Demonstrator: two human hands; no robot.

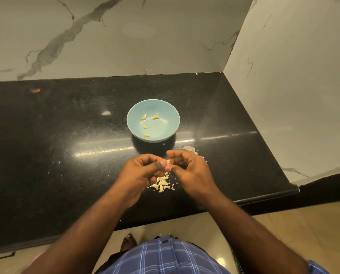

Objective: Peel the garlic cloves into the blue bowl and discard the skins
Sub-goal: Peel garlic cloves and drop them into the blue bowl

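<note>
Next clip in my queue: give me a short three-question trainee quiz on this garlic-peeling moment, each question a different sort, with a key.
1. How many peeled cloves lie in the blue bowl?
2. True or false: the pile of unpeeled cloves sits on the counter between the bowl and the wall.
3. Multiple choice: what do the left hand and right hand hold together? A) a knife B) one garlic clove C) the bowl

Key: 1) four; 2) false, it lies on the near side, under the hands; 3) B
</note>
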